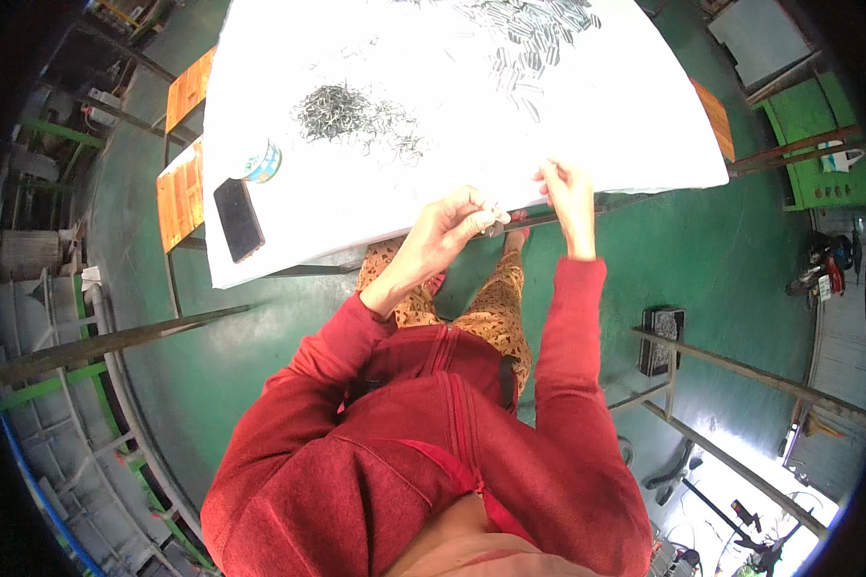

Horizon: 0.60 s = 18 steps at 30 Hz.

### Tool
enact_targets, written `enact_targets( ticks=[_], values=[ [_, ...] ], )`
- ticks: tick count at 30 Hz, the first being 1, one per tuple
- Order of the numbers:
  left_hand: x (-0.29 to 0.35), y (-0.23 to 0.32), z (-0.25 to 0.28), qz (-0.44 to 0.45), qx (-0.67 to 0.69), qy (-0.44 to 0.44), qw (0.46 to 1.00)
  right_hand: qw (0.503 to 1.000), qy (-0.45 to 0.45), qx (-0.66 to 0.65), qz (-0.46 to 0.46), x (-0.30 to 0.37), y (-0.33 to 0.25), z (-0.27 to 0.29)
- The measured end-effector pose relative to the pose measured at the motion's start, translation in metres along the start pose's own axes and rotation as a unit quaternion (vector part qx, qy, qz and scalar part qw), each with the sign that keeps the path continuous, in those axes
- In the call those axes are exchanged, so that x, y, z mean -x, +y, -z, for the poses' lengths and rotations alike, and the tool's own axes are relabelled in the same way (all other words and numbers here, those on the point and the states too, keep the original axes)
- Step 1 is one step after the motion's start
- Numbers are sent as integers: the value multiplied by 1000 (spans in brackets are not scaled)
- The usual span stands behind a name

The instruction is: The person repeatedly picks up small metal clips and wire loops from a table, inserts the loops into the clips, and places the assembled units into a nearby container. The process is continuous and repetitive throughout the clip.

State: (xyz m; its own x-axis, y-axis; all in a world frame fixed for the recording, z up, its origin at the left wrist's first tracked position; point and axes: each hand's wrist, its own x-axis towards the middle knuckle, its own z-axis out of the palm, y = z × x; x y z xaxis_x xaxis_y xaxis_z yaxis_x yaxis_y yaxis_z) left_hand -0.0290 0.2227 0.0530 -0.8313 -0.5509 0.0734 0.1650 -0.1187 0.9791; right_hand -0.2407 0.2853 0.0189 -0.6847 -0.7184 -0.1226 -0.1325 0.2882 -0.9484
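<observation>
My left hand (445, 229) is at the near edge of the white-covered table (356, 197), thumb and fingers pinched together. A small piece shows at its fingertips, too small to name. To its right, my right hand (570, 188) hovers over the same edge, apart from the left. Its fingers are drawn together, and whatever they hold is too small to make out. Farther off lies a tangled pile of thin dark bits (332, 111), with loose ones scattered to its right. Flat dark strips with pale stripes (539, 43) are heaped at the far right.
A dark phone (239, 220) and a small round blue-and-white container (264, 162) rest at the table's left edge. Wooden stools (181, 192) stand beside it on the left. Metal rails (741, 361) cross the right side above the green floor (289, 385).
</observation>
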Motion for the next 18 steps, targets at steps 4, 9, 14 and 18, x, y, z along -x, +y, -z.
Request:
enact_targets(
  ticks=[4, 9, 14, 18],
  values=[
    [3, -2, 1, 11, 24, 15, 1000, 918, 116, 321, 204, -85, 54, -29],
    [7, 3, 2, 12, -17, 12, 1000, 944, 97, 290, 126, -96, 49, -52],
    [5, -10, 2, -38, -48, 39, 997, 995, 16, -49, 90, -46, 17, -44],
    [3, -22, 2, -55, -97, 67, 992, 989, 3, -132, 69, 24, -32, -35]
  ],
)
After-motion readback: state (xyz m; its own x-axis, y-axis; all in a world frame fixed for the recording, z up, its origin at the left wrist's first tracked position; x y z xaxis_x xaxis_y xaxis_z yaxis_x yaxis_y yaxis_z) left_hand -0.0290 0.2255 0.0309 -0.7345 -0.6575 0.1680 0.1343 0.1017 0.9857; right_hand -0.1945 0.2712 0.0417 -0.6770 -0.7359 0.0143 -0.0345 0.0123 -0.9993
